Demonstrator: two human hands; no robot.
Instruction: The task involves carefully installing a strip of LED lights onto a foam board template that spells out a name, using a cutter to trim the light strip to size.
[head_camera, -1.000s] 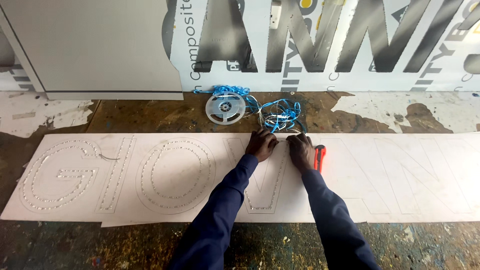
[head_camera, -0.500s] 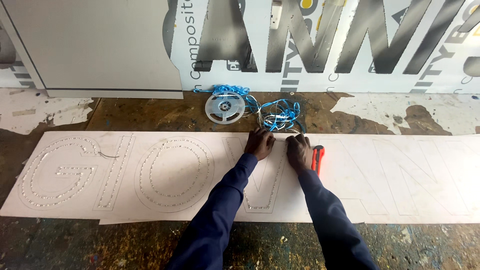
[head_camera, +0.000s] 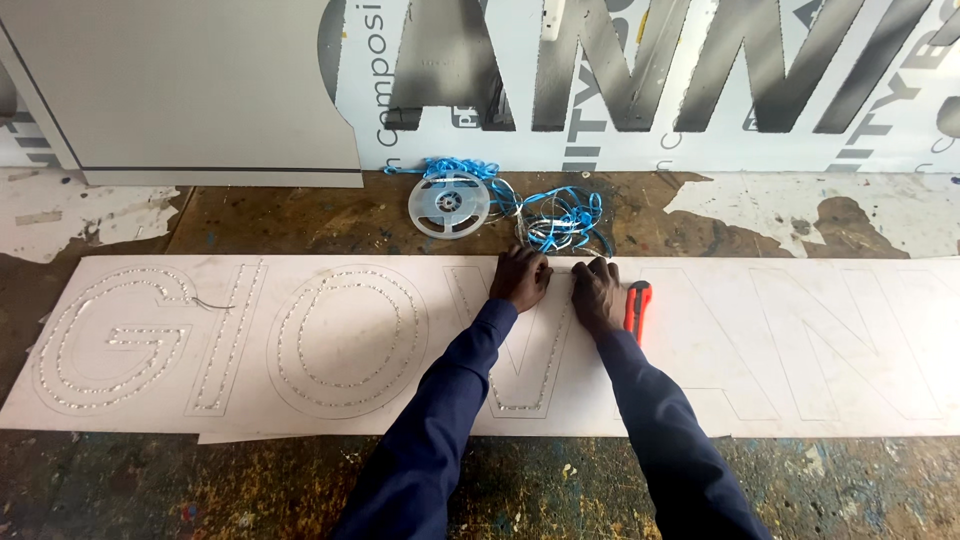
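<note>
A long white sign panel (head_camera: 800, 350) lies across the worn table, with outlined letters drawn on it. The left letters are filled with rows of small clear lights. My left hand (head_camera: 520, 277) and my right hand (head_camera: 596, 292) press down side by side at the top of one letter's right stroke, fingers bent over the light strip; what the fingertips pinch is hidden. A tangle of blue-wired light strip (head_camera: 562, 220) runs from there to a clear plastic reel (head_camera: 449, 205). An orange utility knife (head_camera: 636, 308) lies on the panel, touching my right hand's outer edge.
A large printed board with big grey letters (head_camera: 640, 80) leans upright behind the table. A grey panel (head_camera: 190, 90) stands at the back left. The tabletop (head_camera: 300, 215) is brown with flaking white paint. A loose wire end (head_camera: 212, 303) sticks out near the first letters.
Both hands stay at the same spot on the letter, with only slight finger movement. The view has shifted a little.
</note>
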